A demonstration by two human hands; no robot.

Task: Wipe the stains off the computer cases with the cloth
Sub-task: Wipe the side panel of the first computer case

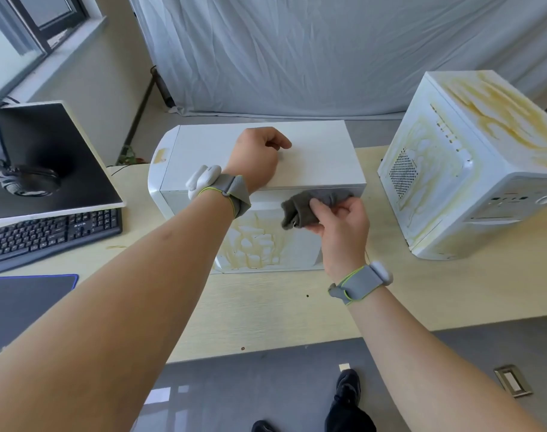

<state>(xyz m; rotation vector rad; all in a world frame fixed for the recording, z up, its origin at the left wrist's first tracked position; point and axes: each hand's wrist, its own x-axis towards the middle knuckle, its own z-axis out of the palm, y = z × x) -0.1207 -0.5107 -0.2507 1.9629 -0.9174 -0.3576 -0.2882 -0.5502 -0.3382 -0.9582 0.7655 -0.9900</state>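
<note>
The right hand (339, 218) pinches the bunched grey cloth (309, 207) against the upper front face of the near computer case (312, 157), above the yellow stains (250, 244). The left hand (256, 157), fingers loosely curled and holding nothing, presses on its top, probably to steady it. The second case (471, 169), heavily stained, waits on the worktop (266, 307) at the right.

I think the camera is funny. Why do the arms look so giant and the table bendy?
Head view: the wide-angle lens stretches whatever is close, so the forearms swell towards the bottom edge and the table edge bows; the right hand with the cloth stays sharp; soft daylight, faint shadows.
</note>
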